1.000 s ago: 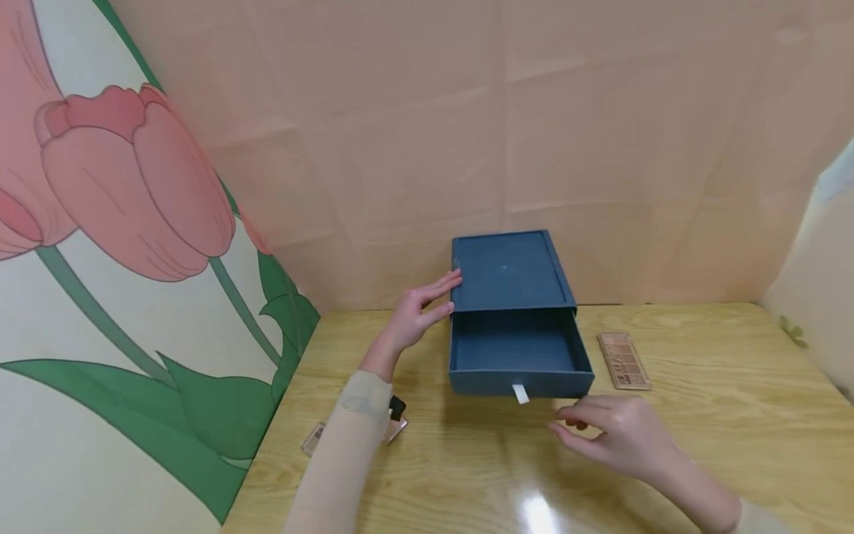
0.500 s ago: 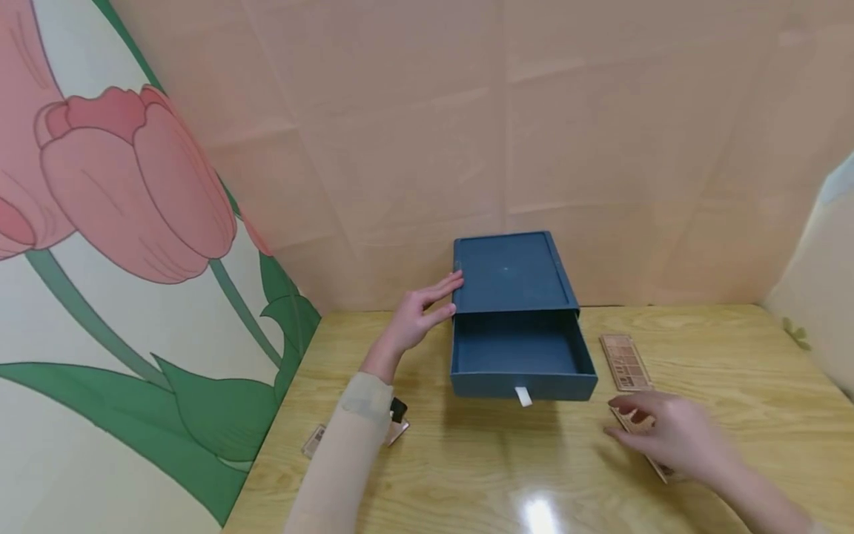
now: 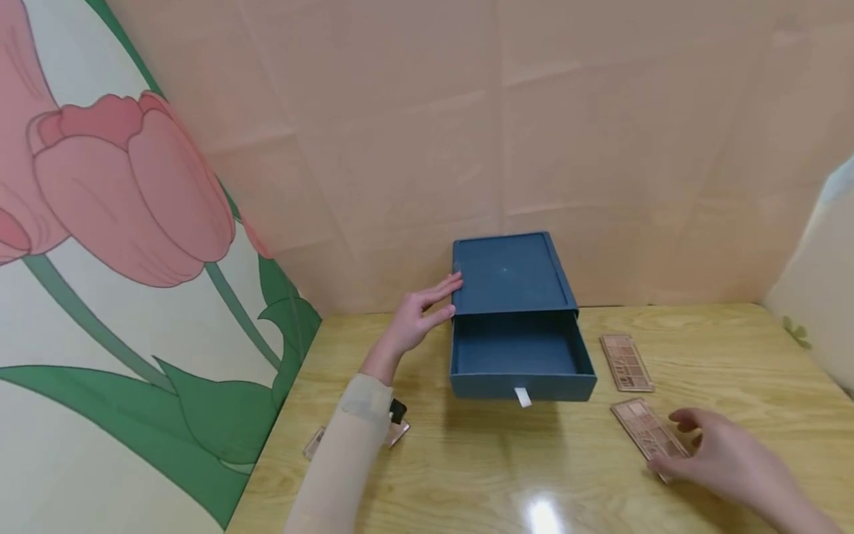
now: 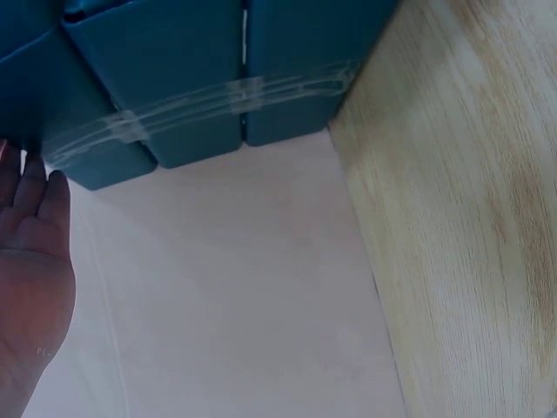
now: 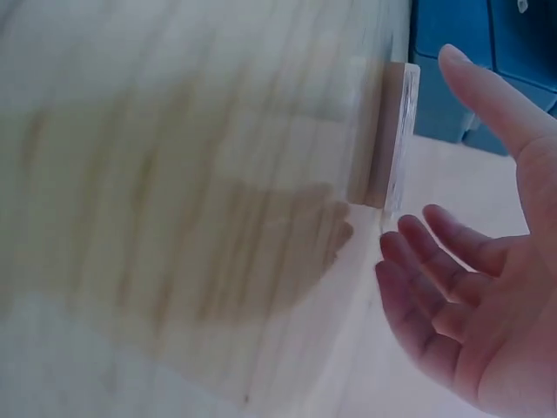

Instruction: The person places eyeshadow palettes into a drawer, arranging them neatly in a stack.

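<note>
The right hand (image 3: 727,460) sits at the near right of the wooden tabletop (image 3: 467,460), fingers loosely spread and touching the near end of a flat rectangular pink eyeshadow palette (image 3: 649,432); its wrist is cut off by the frame edge, and the right wrist view is too blurred to show a grip. The left hand (image 3: 416,315) rests with straight fingers against the left side of the dark blue cardboard drawer box (image 3: 510,273). Its pulled-out blue drawer (image 3: 520,354) shows nothing inside and has a small white pull tab (image 3: 523,397). A second pink palette (image 3: 626,362) lies just right of the drawer. Behind the left forearm, small objects (image 3: 394,423) are half hidden.
</note>
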`<control>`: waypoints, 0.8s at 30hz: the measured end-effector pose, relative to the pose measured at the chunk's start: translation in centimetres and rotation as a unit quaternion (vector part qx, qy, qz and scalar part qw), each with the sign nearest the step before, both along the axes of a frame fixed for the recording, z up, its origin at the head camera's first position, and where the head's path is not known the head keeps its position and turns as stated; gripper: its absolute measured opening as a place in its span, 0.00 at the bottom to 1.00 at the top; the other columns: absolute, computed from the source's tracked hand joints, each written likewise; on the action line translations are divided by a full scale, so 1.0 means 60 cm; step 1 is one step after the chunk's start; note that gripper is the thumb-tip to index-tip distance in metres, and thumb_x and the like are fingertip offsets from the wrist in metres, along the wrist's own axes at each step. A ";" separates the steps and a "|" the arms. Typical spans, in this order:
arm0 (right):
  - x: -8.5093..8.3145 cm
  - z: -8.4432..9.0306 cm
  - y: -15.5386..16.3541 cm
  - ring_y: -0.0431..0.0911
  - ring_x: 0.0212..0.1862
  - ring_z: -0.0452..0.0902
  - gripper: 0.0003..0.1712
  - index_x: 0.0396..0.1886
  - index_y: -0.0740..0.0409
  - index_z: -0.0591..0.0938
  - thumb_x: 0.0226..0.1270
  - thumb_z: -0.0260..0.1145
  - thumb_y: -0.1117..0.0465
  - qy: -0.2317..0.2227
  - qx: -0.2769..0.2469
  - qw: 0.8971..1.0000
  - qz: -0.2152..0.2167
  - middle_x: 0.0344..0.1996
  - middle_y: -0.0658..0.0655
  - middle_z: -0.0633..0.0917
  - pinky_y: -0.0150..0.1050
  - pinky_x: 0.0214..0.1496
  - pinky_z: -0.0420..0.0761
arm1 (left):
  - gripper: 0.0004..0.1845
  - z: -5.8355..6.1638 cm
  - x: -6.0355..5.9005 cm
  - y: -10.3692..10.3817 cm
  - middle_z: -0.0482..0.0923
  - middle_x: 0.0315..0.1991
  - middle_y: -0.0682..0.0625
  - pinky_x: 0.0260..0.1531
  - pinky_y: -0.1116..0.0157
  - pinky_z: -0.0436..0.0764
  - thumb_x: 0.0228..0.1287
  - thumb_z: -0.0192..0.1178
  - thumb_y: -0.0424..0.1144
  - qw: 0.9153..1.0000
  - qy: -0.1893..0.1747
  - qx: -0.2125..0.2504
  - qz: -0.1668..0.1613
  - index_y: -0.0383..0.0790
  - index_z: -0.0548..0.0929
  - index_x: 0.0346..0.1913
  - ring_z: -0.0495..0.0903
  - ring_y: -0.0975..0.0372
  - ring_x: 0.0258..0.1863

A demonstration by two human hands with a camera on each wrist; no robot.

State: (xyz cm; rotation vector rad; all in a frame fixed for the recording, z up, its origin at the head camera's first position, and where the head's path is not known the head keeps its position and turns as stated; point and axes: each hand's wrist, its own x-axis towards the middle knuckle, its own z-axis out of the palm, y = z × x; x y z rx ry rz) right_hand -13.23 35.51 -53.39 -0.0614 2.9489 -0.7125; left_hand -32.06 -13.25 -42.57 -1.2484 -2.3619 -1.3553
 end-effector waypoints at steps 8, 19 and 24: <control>0.003 -0.009 0.000 0.49 0.43 0.83 0.61 0.60 0.77 0.78 0.47 0.85 0.29 -0.003 -0.006 1.000 0.026 0.45 0.58 0.87 0.52 0.41 0.83 | 0.36 0.000 -0.002 0.000 0.65 0.81 0.55 0.79 0.53 0.62 0.81 0.55 0.62 1.000 -0.006 0.001 -0.003 0.42 0.74 0.79 0.60 0.62 0.82; 0.007 -0.012 0.000 0.44 0.39 0.77 0.53 0.56 0.73 0.81 0.45 0.88 0.35 0.024 -0.006 0.999 0.048 0.39 0.52 0.85 0.40 0.37 0.79 | 0.37 0.001 -0.001 -0.001 0.65 0.81 0.56 0.79 0.55 0.62 0.81 0.55 0.64 1.000 -0.010 0.003 -0.004 0.41 0.74 0.79 0.59 0.62 0.82; 0.006 -0.009 0.004 0.43 0.39 0.78 0.53 0.58 0.72 0.81 0.45 0.88 0.37 0.013 -0.003 0.998 0.062 0.42 0.53 0.86 0.41 0.37 0.80 | 0.38 0.002 0.000 0.000 0.64 0.81 0.57 0.79 0.55 0.61 0.80 0.54 0.65 1.000 -0.015 -0.002 0.000 0.43 0.74 0.79 0.59 0.63 0.82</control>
